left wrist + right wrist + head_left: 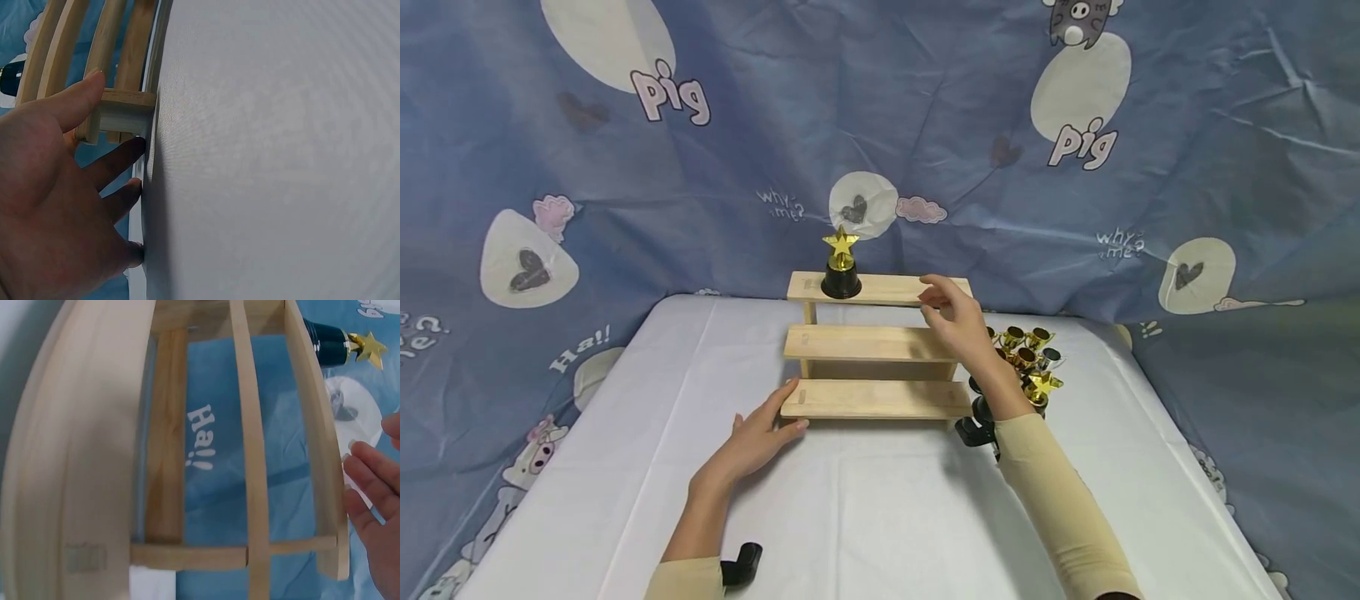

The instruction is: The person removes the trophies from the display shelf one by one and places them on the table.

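Observation:
A three-tier wooden display stand (880, 398) stands on the white table, and my left hand (756, 446) holds the left end of its lowest board. The thumb (81, 97) lies along that board's front side, while the other fingers spread toward the cloth. On the left part of the top board stands a small trophy (841, 271) with a gold star and black base. My right hand (958, 321) hovers at the right end of the top board, fingers loosely bent, holding nothing. The right wrist view shows these fingers (369, 469) beside the top board.
Several small trophies (1026, 358), gold cups, a silver one and a gold star, cluster right of the stand, partly hidden by my right forearm. White cloth covers the table (850, 517). Behind hangs a blue printed curtain (880, 108).

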Motion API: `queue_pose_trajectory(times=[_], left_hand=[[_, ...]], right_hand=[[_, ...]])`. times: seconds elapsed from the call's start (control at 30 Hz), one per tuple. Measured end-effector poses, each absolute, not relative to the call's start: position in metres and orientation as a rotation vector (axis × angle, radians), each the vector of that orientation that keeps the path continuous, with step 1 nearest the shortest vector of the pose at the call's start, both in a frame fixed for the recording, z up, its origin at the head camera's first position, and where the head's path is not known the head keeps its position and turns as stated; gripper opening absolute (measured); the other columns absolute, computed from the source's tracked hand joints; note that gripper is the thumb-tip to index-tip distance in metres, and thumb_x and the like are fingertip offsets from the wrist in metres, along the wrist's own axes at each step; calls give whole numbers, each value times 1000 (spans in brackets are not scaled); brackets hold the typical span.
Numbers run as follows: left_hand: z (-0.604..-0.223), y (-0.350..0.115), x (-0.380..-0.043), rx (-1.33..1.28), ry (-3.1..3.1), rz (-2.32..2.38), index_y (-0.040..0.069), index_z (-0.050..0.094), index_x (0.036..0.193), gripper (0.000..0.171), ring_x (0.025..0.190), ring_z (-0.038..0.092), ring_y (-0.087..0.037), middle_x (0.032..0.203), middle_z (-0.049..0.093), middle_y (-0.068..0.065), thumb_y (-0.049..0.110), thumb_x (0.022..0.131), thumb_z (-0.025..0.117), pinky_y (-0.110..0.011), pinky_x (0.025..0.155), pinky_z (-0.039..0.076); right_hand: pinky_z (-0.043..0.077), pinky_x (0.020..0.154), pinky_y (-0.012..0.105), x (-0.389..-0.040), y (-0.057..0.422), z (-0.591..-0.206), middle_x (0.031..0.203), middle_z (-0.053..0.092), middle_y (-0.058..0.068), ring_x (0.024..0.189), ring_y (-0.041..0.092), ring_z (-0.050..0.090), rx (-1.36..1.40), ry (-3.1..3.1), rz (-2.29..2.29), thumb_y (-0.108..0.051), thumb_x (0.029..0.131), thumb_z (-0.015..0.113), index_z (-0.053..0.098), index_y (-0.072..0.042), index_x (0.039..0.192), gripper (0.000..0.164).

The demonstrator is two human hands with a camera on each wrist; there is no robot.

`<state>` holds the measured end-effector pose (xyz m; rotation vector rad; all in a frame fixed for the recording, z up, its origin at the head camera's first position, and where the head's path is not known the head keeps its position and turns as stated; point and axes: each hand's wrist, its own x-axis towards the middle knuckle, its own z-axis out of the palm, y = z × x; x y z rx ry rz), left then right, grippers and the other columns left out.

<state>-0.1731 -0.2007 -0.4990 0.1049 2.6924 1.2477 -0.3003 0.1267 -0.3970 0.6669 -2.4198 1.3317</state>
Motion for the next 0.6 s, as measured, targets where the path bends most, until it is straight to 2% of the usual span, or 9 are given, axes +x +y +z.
queue_pose_trajectory(times=[0.23,0.6], left_hand=[[-499,-201,-174,99,2687,1237,27,17,160,77,152,16,-46,166,19,-13,41,98,60,-78,110,-15],[-500,-204,-175,110,2674,1248,28,17,160,77,152,16,-44,167,19,-11,41,98,61,-78,109,-16]], right_hand=[[52,101,41,-304,113,-389,114,69,11,107,25,65,730,-2405,1330,-11,96,61,56,-18,137,42],[49,104,41,-308,93,-378,117,68,11,111,25,64,779,-2419,1318,-11,97,62,53,-19,140,45]])
